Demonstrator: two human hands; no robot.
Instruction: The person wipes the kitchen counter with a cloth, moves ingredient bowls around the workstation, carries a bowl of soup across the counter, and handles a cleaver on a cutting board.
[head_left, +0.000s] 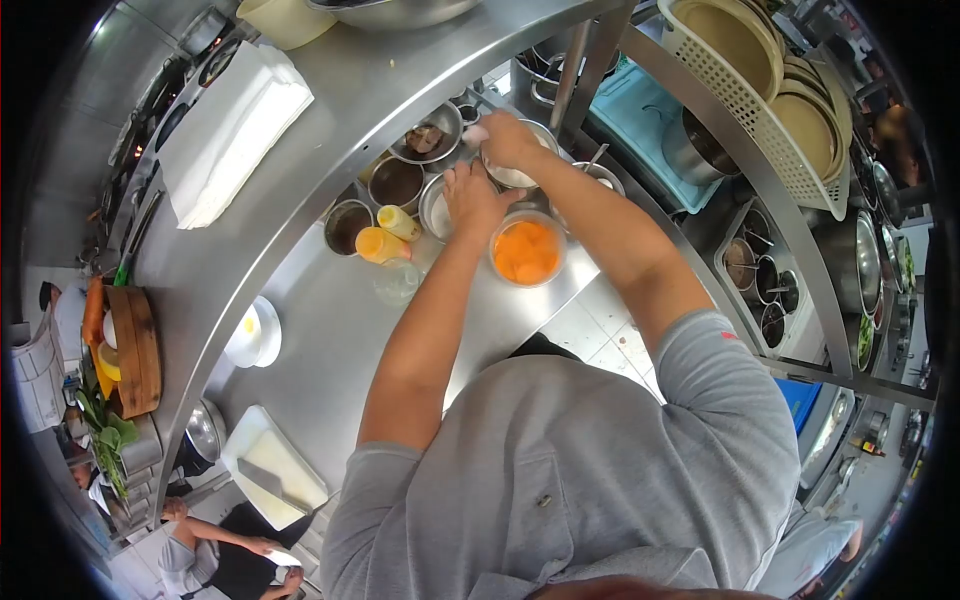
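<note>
Two bare hands among clustered vessels: left hand [478,200] open, fingers spread at a metal bowl [429,212] with whitish contents; right hand [510,141] bent beside a pale, indistinct item [476,134], its grip indeterminable. The bowl, standing on the worktop [320,320], is probably stiff, fairly light and slippery if wet, best held by opposite sides of its rim. Adjacent: orange-filled tub [526,252]. Surface: smooth metal under a curved shelf [350,80]. Room: plate basket [748,118], tiled floor [590,335], another person [188,568]
</note>
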